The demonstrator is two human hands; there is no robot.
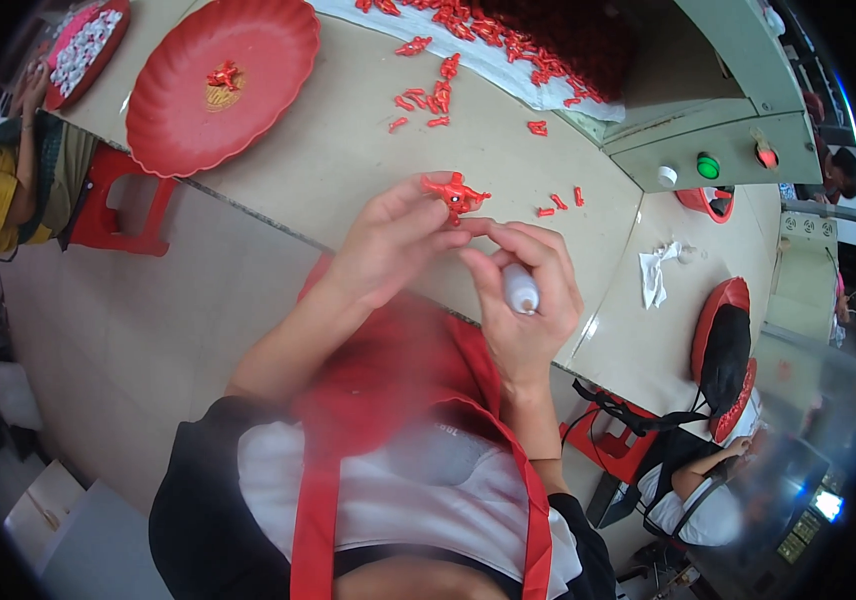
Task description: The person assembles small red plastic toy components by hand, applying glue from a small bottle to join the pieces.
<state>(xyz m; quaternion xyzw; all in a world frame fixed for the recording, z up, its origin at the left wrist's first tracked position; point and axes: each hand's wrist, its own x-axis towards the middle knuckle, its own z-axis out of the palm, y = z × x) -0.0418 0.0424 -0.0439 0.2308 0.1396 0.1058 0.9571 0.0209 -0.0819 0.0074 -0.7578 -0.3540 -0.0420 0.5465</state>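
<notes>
A small glossy red figurine point(458, 196) is pinched between the thumb and fingers of my left hand point(388, 245), above the table's near edge. My right hand point(538, 335) is closed around a small whitish squeeze bottle point(521, 290), one rounded end of it showing at the palm. Its thumb and fingertips come right up to the left fingertips, just below the figurine. Whether the right fingertips also pinch a tiny part cannot be made out. Several loose red pieces point(560, 202) lie on the table beyond my right hand, and more red parts point(438, 97) lie farther back.
A large red scalloped tray point(278, 110) with one red piece stands at the left. Many red parts lie on a white cloth point(538, 95) by a green-grey machine point(718, 140). At right are a crumpled tissue point(654, 275) and a black bag point(726, 360). Other people sit nearby.
</notes>
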